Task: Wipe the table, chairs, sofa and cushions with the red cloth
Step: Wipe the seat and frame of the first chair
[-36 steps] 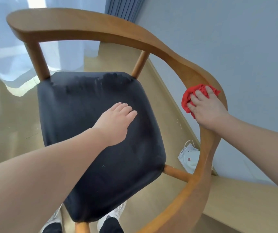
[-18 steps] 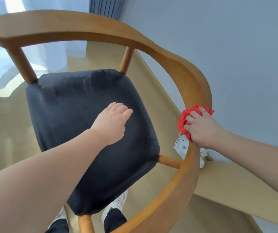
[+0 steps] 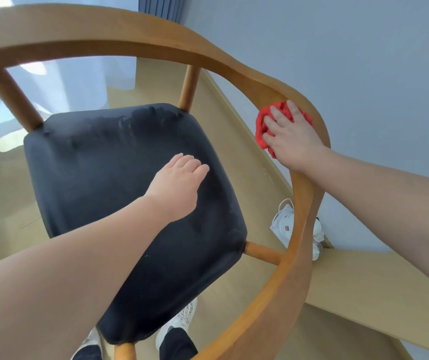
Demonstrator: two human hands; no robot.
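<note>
While the red cloth point(image 3: 262, 127) sits bunched against the inner face of the chair's curved wooden rail point(image 3: 300, 203), at about two o'clock from the middle of the seat, I read the right hand point(image 3: 294, 137) as lying flat over it: fingers spread and nearly straight, pressing the cloth to the wood rather than closing round it. Red folds show between the fingers and spill out past them toward nine o'clock; the thumb is hidden from me. The left hand point(image 3: 178, 187) rests palm-down on the black seat cushion point(image 3: 99, 165), fingers together and extended toward one o'clock, holding nothing. Pale smear marks show on the cushion's fabric near its far edge, at twelve o'clock. The rail sweeps from the top left, round behind the cloth and down to the bottom right, carried on round wooden posts. On the floor point(image 3: 236, 141) beyond the rail, at four o'clock from the seat, lies a white power strip point(image 3: 283, 226) with a small red mark, partly hidden by the wood. At six o'clock, under the seat's near corner, I can see white shoes point(image 3: 181, 322) and dark trouser legs. A sheer curtain point(image 3: 78, 81) hangs at eleven o'clock, and a grey wall point(image 3: 364, 61) fills the right side.
</note>
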